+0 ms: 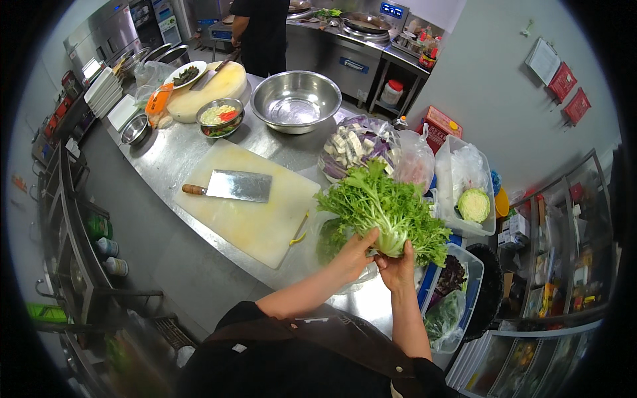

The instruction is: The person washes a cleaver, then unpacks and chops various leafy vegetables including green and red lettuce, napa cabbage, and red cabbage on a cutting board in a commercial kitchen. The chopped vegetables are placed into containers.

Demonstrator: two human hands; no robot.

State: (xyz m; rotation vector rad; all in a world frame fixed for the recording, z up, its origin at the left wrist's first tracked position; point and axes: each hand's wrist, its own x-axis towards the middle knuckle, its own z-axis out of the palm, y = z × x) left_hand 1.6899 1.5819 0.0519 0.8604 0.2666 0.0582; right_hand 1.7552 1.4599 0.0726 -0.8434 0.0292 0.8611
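Note:
A leafy head of frisée (385, 209) is held up by its pale root end between both my hands. My left hand (356, 253) grips the base from the left, and my right hand (398, 263) has it from the right. Under the leaves lies a clear plastic bag (331, 241) with something green inside. To the left, a Chinese cleaver (239, 186) with a wooden handle rests on a white plastic cutting board (234, 224). Yellowish scraps (298, 239) lie at the board's right edge.
Beyond the board stand a large steel basin (296, 102) and bagged cut eggplant (358, 147). Plastic bins hold a halved cabbage (474, 205) and dark red lettuce (450, 276). A round chopping block (214, 92) sits at the far left. A person in black (261, 37) stands beyond the steel table.

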